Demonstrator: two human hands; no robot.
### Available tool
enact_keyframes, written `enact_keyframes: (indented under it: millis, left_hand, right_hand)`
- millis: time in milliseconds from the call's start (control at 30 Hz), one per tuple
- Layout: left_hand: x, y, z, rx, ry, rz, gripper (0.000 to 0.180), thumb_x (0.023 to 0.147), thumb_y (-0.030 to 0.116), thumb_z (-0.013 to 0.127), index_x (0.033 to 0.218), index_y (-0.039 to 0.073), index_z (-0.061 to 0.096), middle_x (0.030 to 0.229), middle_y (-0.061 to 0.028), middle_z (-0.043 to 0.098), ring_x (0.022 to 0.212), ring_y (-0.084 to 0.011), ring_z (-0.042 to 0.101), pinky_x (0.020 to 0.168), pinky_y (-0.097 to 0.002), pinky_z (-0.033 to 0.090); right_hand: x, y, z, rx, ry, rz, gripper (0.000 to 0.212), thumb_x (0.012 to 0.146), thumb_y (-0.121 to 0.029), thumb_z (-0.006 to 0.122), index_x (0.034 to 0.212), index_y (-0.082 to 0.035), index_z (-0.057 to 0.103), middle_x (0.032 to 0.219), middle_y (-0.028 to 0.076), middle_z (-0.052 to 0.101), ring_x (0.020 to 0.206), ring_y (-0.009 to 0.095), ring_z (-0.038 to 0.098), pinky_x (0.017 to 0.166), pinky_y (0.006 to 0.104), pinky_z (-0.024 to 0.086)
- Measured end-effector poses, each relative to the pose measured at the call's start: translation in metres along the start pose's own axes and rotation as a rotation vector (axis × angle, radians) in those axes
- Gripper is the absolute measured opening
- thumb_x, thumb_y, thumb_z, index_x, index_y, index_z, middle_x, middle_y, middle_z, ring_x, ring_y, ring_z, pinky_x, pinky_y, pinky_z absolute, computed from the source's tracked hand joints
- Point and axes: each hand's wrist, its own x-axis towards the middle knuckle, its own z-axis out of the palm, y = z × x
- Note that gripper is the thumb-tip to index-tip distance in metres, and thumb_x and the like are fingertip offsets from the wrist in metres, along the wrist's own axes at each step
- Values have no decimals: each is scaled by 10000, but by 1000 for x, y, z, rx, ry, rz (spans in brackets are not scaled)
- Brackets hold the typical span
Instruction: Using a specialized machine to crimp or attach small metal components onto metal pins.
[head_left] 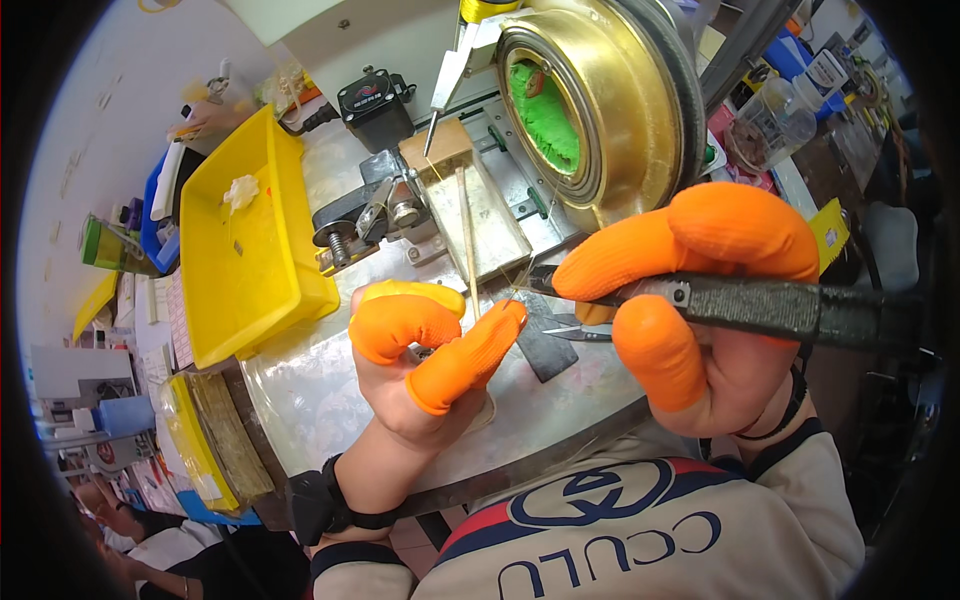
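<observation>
Orange finger covers sit on both of my hands. My left hand is closed in front of the metal block, thumb and fingers drawn together, with a yellow cover on one finger. Fine thread-like strands show near its thumb tip; what it pinches is too small to name. My right hand grips a black tool with a rivet, like pliers. Its dark tip points left, close to the strands. A thin pale cord or stick runs down over the block toward my left hand.
A yellow bin stands to the left, beside a clamp. Behind the right hand rises a large gold wheel with green filling. Scissors and a dark flat plate lie on the bench. Another person sits lower left.
</observation>
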Motion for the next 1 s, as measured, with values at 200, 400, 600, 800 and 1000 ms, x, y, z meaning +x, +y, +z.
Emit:
enact_keyframes:
  millis: [200, 400, 600, 800, 1000]
  left_hand:
    - [0, -1, 1, 10, 12, 29, 382, 466, -2, 703, 822, 133, 673, 713, 5, 441, 631, -174, 459, 588, -288, 307]
    - [-1, 0, 2, -5, 22, 6, 381, 475, -9, 713, 826, 134, 674, 709, 10, 442, 621, -165, 449, 584, -281, 304]
    - [1, 0, 2, 6, 1, 21, 380, 480, -16, 719, 826, 134, 674, 707, 16, 446, 620, -160, 445, 579, -280, 302]
    - [1, 0, 2, 1, 17, 40, 381, 484, -16, 723, 830, 135, 671, 688, 22, 449, 613, -159, 447, 580, -280, 301]
    - [3, 4, 1, 8, -23, 7, 375, 513, -14, 725, 846, 148, 665, 686, 28, 462, 612, -155, 449, 582, -276, 301]
  right_hand:
    - [2, -1, 2, -30, 38, -25, 448, 807, -96, 573, 1155, 13, 313, 876, 212, 591, 756, 178, 590, 671, 249, 477]
    - [-6, -11, 18, -9, 223, 128, 439, 811, -105, 570, 1146, 23, 317, 869, 196, 596, 724, 162, 581, 663, 245, 463]
    - [-8, -6, 16, 3, 194, 103, 426, 817, -104, 558, 1141, 36, 319, 857, 184, 600, 700, 147, 572, 647, 233, 455]
    - [-9, -5, 16, 18, 187, 82, 407, 818, -97, 554, 1133, 27, 328, 851, 182, 600, 708, 149, 571, 647, 233, 457]
    - [-10, -7, 18, 172, 231, 108, 390, 820, -88, 547, 1127, 17, 330, 848, 187, 596, 726, 159, 574, 648, 244, 459]
